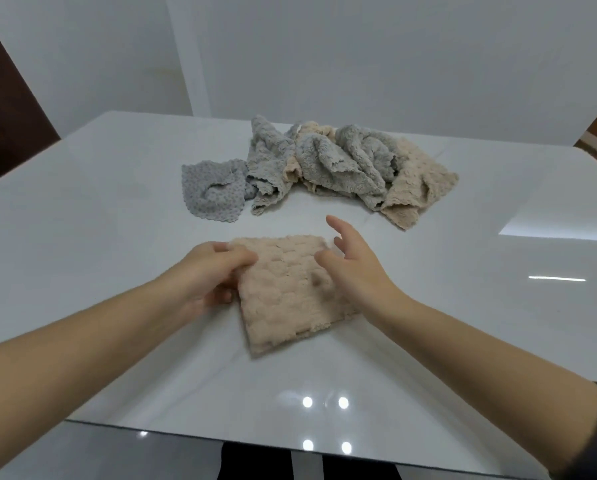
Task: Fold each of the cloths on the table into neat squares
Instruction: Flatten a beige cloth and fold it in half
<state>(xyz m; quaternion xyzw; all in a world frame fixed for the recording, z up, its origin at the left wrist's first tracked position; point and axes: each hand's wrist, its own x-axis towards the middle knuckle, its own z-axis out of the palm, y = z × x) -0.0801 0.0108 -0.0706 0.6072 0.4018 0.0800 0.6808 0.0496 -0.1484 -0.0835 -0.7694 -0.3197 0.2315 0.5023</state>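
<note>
A beige fluffy cloth (283,299), folded into a rough square, lies in the middle of the white table (99,237). My left hand (210,271) grips its left edge, fingers curled over the far left corner. My right hand (352,261) hovers over the cloth's right side with its fingers spread and relaxed, holding nothing. Behind lies a crumpled heap of grey and beige cloths (342,161). A small grey dotted cloth (214,190) sits at the heap's left end, loosely rumpled.
The glossy table's near edge (220,441) runs across the bottom of the view, with dark legs below it. A white wall stands behind the table. A bright window reflection (560,223) lies on the right of the tabletop.
</note>
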